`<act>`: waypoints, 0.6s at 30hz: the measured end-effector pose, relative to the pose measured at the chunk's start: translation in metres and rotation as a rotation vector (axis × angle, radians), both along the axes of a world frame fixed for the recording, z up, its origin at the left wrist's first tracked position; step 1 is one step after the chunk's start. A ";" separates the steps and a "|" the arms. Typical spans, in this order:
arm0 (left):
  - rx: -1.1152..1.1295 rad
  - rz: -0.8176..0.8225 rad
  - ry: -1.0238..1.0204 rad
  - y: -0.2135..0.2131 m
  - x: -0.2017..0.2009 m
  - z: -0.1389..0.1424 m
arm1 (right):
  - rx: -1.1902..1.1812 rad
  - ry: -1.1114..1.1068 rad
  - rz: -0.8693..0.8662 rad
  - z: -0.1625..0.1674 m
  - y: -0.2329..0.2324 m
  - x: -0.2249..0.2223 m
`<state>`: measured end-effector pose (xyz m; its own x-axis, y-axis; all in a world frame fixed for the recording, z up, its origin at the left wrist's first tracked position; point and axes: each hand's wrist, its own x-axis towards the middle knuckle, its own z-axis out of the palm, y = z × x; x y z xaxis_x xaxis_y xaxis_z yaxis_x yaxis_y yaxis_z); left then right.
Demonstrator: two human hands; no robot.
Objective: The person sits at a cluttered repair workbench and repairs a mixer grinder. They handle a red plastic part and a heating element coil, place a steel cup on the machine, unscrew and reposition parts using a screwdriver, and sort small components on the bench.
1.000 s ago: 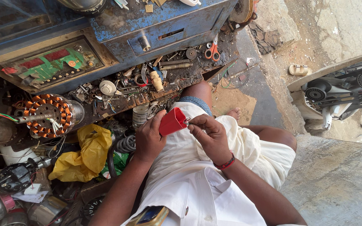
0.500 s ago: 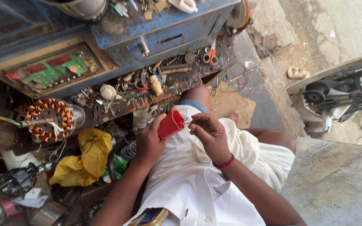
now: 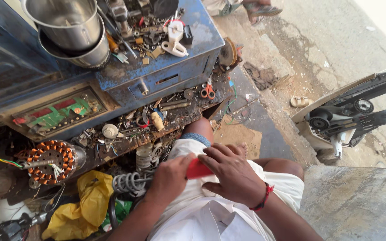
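Smooth red plastic piece (image 3: pixel 198 169), shiny steel jars (image 3: pixel 70 29), chipped blue metal cabinet (image 3: pixel 175 62), white cloth wrap (image 3: pixel 211 209)

Two nested steel bowls (image 3: pixel 70 31) stand at the left end of the blue cabinet (image 3: pixel 166 67), orange-handled scissors (image 3: pixel 207 91) lie near the right end of the littered lower shelf, and a copper-wound stator (image 3: pixel 50 161) sits beside a yellow bag (image 3: pixel 83 209).

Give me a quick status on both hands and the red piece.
Left hand grips the red piece on the lap. Right hand lies flat over it, covering most of it. Nothing else in the way.
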<state>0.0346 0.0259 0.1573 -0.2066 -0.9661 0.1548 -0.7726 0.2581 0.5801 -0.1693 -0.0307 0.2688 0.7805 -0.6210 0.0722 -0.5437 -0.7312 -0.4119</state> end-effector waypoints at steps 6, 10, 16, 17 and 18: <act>-0.069 -0.214 -0.059 -0.013 -0.038 0.006 | 0.205 0.210 -0.113 0.004 0.005 -0.021; -0.075 -0.341 -0.232 -0.024 -0.055 0.015 | 0.277 0.276 -0.210 -0.004 0.009 -0.038; -0.115 -0.378 -0.321 -0.048 -0.077 0.042 | 0.279 0.089 -0.368 -0.021 0.009 -0.068; -0.124 -0.375 -0.330 -0.049 -0.080 0.047 | 0.309 0.032 -0.393 -0.026 0.009 -0.074; -0.133 -0.371 -0.340 -0.050 -0.083 0.053 | 0.337 -0.026 -0.418 -0.031 0.008 -0.080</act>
<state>-0.0487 -0.0239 0.2098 -0.5916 -0.7947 0.1358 -0.7540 0.6050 0.2560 -0.2489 -0.0225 0.2373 0.4622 -0.8706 -0.1683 -0.7466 -0.2797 -0.6036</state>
